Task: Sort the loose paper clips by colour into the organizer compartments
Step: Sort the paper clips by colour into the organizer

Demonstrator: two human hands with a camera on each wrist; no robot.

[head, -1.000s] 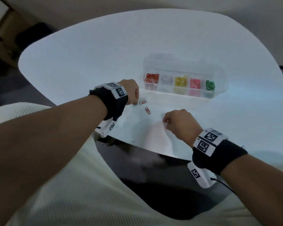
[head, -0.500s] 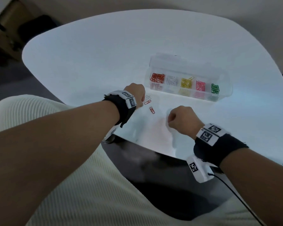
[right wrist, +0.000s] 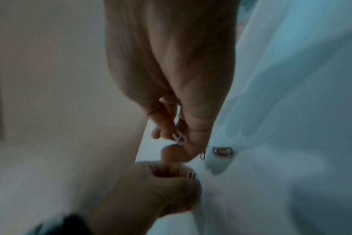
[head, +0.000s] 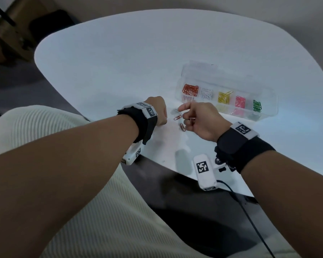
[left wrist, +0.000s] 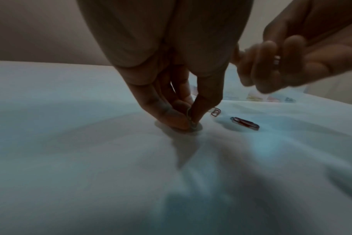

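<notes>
Right hand [head: 199,120] shifted beside left hand [head: 158,112], clips [head: 177,117] between

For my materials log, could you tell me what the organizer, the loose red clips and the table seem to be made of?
The organizer: clear, glossy plastic, apparently; the coloured clips show through its walls.
The loose red clips: thin bent wire with a red coat, probably coated metal; too small to confirm.
The table: smooth white top with a soft sheen, perhaps laminate or painted; it cannot be told which.

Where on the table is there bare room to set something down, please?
The table is bare left of and beyond the organizer. It is crowded between the left hand and right hand, where two red clips lie.
</notes>
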